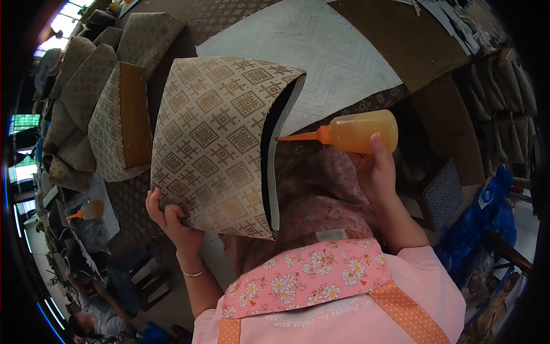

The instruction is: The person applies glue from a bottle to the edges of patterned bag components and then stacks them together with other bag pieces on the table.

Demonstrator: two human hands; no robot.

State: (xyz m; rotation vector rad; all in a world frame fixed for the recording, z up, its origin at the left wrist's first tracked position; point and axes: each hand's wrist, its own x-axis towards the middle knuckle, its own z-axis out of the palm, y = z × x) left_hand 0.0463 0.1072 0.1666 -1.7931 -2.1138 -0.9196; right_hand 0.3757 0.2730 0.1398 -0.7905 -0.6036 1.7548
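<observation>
A patterned fabric bag (212, 137), beige with brown diamond motifs, is gripped at its lower left corner by my left hand (175, 221). Its dark opening faces right, edged by a pale strip (275, 172). In my right hand (375, 169) is a squeeze bottle (364, 132) of yellowish liquid, lying almost level. The orange nozzle (301, 136) points left, its tip at the bag's pale edge. Whether liquid is coming out is too small to tell. Part of my right hand is hidden behind the bottle.
Similar patterned bags (103, 114) are piled at the left, one with a brown band (136, 114). A second glue-type bottle (89, 211) lies at lower left. White sheet material (309, 51) and brown board (401, 34) cover the table's far side. A person (100, 318) sits at lower left.
</observation>
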